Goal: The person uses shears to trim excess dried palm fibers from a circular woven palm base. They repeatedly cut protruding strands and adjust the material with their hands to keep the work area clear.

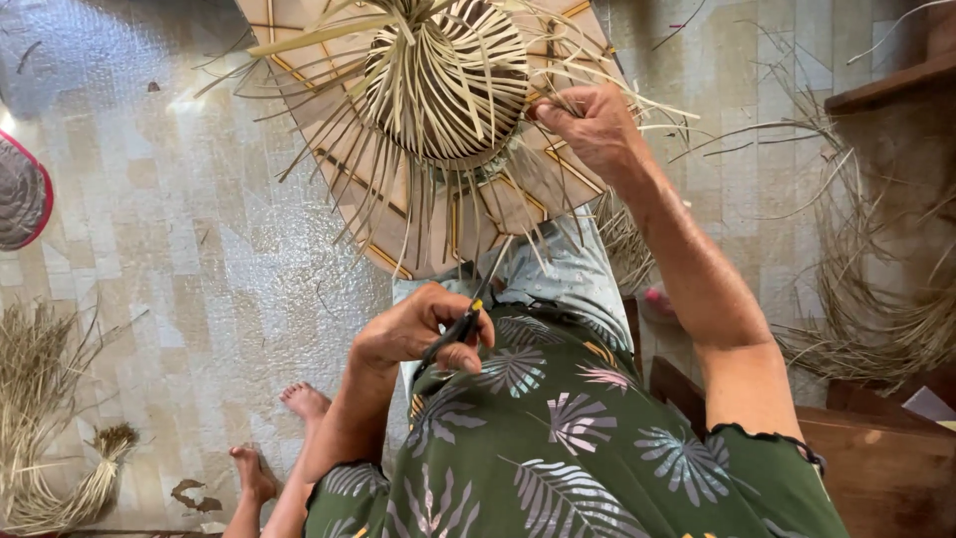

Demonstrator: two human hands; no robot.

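A half-woven straw hat crown [445, 75] with many loose pale strands sits on a round wooden board [403, 204] propped on my lap. My right hand [590, 127] pinches some strands at the crown's right edge. My left hand [423, 329] is closed around a pair of scissors [470, 309] with black and yellow handles, blades pointing up toward the board's lower rim. The scissors are apart from the straw.
Tiled floor lies below. A bundle of dried straw [45, 418] lies at the lower left, more straw [876, 299] at the right by a wooden bench [876, 458]. A round woven item with red rim [20, 194] is at far left. Bare feet [279, 438] rest below.
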